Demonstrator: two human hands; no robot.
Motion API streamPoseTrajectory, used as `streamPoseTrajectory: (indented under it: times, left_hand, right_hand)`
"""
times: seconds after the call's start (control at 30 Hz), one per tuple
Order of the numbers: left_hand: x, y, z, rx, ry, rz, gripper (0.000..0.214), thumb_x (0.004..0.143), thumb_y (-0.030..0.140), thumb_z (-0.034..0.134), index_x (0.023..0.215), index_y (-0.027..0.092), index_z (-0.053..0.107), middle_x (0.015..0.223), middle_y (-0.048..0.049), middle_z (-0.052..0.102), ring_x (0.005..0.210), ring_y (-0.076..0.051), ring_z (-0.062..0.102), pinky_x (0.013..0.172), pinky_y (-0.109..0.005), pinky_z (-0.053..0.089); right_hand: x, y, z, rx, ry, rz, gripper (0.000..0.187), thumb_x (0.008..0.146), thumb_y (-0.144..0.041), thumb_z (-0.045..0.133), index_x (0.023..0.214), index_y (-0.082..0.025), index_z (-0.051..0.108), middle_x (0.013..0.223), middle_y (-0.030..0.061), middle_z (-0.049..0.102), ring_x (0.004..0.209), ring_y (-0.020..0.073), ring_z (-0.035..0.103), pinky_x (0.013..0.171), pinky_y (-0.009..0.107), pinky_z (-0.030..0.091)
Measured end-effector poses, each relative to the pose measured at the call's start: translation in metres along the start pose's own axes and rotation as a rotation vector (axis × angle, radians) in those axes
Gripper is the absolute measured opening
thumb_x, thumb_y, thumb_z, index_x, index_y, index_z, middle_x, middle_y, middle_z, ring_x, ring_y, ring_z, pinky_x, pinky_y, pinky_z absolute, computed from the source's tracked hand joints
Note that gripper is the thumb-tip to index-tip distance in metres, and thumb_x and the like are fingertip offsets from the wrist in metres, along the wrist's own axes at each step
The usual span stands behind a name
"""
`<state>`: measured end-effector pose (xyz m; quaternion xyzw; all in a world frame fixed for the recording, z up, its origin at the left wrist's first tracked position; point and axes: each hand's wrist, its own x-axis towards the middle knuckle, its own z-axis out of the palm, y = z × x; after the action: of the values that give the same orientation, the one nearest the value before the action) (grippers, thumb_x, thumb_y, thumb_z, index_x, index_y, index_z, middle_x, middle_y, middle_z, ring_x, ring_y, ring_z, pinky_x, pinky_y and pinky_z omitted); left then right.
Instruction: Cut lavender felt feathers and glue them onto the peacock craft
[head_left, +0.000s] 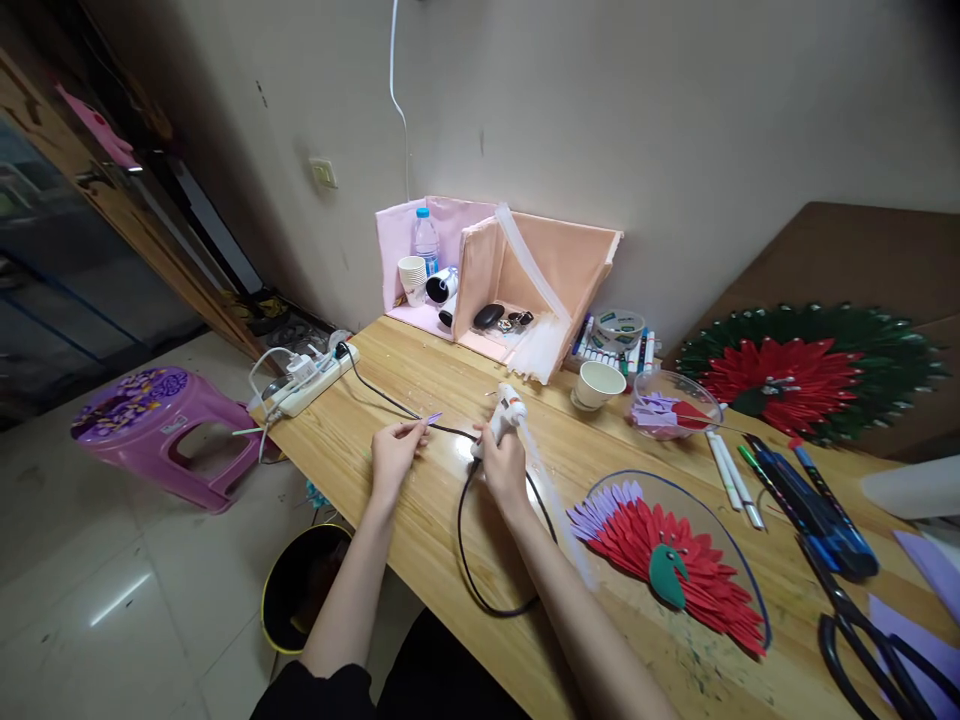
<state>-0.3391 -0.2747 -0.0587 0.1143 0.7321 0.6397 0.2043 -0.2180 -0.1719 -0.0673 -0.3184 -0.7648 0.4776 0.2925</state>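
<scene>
Pinches a small purple paper petal (433, 417) in the left hand (395, 452), fingertips closed on its near end, free tip pointing toward the glue gun (506, 410). Grips that glue gun in the right hand (504, 468), fingers wrapped tight round the handle, nozzle aimed left at the petal; touching it or just short, too small to tell. Works over the middle of the counter (427, 500), nearer its front edge than the wall. Trails a black cord (463, 560) from the gun in a loop toward the front edge, then back to the power strip (307, 388) at the left corner.

Looks like the gluing step: a dab going on the petal's free end. Calls next for a light squeeze, a small bead only, with fingertips clear of the hot tip. Calls after that, probably, for carrying the petal right to the paper peacock (675, 565) lying flat near the front edge, where a purple row sits beside the red ones. Leaves more purple pieces in the clear bowl (671, 410) further back, scissors (870, 640) at the right end
</scene>
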Motion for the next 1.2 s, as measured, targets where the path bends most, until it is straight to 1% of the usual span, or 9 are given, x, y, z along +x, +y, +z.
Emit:
streamPoseTrajectory:
  times: [0.1, 0.2, 0.27, 0.33, 0.43, 0.63, 0.8, 1.03, 1.2]
  left_hand:
    - [0.004, -0.002, 0.004, -0.027, -0.004, 0.004, 0.032, 0.063, 0.039, 0.070, 0.075, 0.009, 0.069, 0.072, -0.0095, 0.069, 0.054, -0.010, 0.057, 0.043, -0.018, 0.038]
    - [0.007, -0.003, 0.009, -0.043, -0.010, 0.004, 0.032, 0.064, 0.039, 0.069, 0.075, 0.009, 0.068, 0.072, -0.0096, 0.069, 0.054, -0.010, 0.057, 0.043, -0.017, 0.038]
    - [0.008, -0.004, 0.010, -0.051, -0.013, 0.001, 0.031, 0.064, 0.038, 0.069, 0.074, 0.009, 0.068, 0.072, -0.0092, 0.069, 0.053, -0.010, 0.057, 0.042, -0.017, 0.037]
    - [0.010, -0.006, 0.011, -0.057, -0.011, -0.004, 0.030, 0.064, 0.038, 0.068, 0.074, 0.009, 0.067, 0.070, -0.0086, 0.068, 0.052, -0.010, 0.056, 0.041, -0.017, 0.036]
    - [0.012, -0.010, 0.012, -0.065, -0.008, -0.007, 0.030, 0.064, 0.038, 0.068, 0.073, 0.010, 0.067, 0.070, -0.0079, 0.068, 0.050, -0.009, 0.055, 0.040, -0.017, 0.035]
    - [0.014, -0.015, 0.010, -0.077, -0.024, 0.001, 0.026, 0.064, 0.036, 0.068, 0.072, 0.011, 0.068, 0.067, -0.0065, 0.068, 0.048, -0.008, 0.054, 0.040, -0.016, 0.035]
    - [0.013, -0.016, 0.010, -0.081, -0.036, -0.001, 0.026, 0.064, 0.036, 0.068, 0.071, 0.011, 0.068, 0.067, -0.0060, 0.068, 0.049, -0.008, 0.054, 0.040, -0.016, 0.035]
    - [0.013, -0.017, 0.010, -0.080, -0.041, -0.013, 0.027, 0.063, 0.038, 0.069, 0.070, 0.011, 0.068, 0.067, -0.0058, 0.067, 0.048, -0.007, 0.053, 0.039, -0.016, 0.033]
    - [0.012, -0.016, 0.009, -0.075, -0.045, -0.010, 0.027, 0.064, 0.037, 0.069, 0.071, 0.011, 0.069, 0.068, -0.0064, 0.067, 0.048, -0.007, 0.053, 0.039, -0.015, 0.033]
  right_hand:
    - [-0.020, -0.008, -0.004, 0.203, -0.041, 0.096, 0.039, 0.088, -0.044, 0.034, 0.094, -0.014, 0.058, 0.088, 0.0104, 0.068, 0.072, 0.0190, 0.062, 0.065, 0.029, 0.046]
    - [-0.034, -0.014, -0.005, 0.277, -0.130, 0.081, 0.033, 0.087, -0.042, 0.038, 0.083, -0.015, 0.057, 0.074, 0.0065, 0.066, 0.063, 0.0164, 0.058, 0.062, 0.027, 0.044]
    - [-0.038, -0.014, -0.004, 0.307, -0.164, 0.094, 0.027, 0.086, -0.039, 0.041, 0.082, -0.016, 0.053, 0.066, 0.0030, 0.062, 0.058, 0.0149, 0.055, 0.058, 0.026, 0.043]
    - [-0.039, -0.011, -0.001, 0.322, -0.159, 0.120, 0.023, 0.083, -0.037, 0.043, 0.086, -0.015, 0.051, 0.061, 0.0000, 0.058, 0.054, 0.0139, 0.052, 0.055, 0.025, 0.042]
    - [-0.039, -0.003, 0.002, 0.316, -0.119, 0.138, 0.023, 0.081, -0.035, 0.043, 0.091, -0.015, 0.050, 0.058, -0.0025, 0.055, 0.051, 0.0132, 0.049, 0.053, 0.024, 0.041]
    - [-0.038, 0.009, 0.006, 0.285, -0.131, 0.109, 0.023, 0.081, -0.037, 0.038, 0.080, -0.016, 0.049, 0.054, -0.0018, 0.055, 0.048, 0.0130, 0.048, 0.052, 0.024, 0.040]
    - [-0.039, 0.016, 0.008, 0.277, -0.139, 0.103, 0.029, 0.082, -0.041, 0.037, 0.081, -0.016, 0.052, 0.053, -0.0015, 0.055, 0.048, 0.0135, 0.049, 0.051, 0.024, 0.039]
    - [-0.037, 0.011, 0.005, 0.204, -0.147, 0.096, 0.034, 0.079, -0.044, 0.036, 0.061, -0.019, 0.051, 0.055, 0.0023, 0.055, 0.053, 0.0142, 0.052, 0.054, 0.025, 0.040]
    - [-0.036, 0.009, 0.004, 0.183, -0.147, 0.103, 0.036, 0.078, -0.045, 0.036, 0.057, -0.019, 0.050, 0.053, 0.0026, 0.055, 0.051, 0.0141, 0.050, 0.053, 0.025, 0.039]
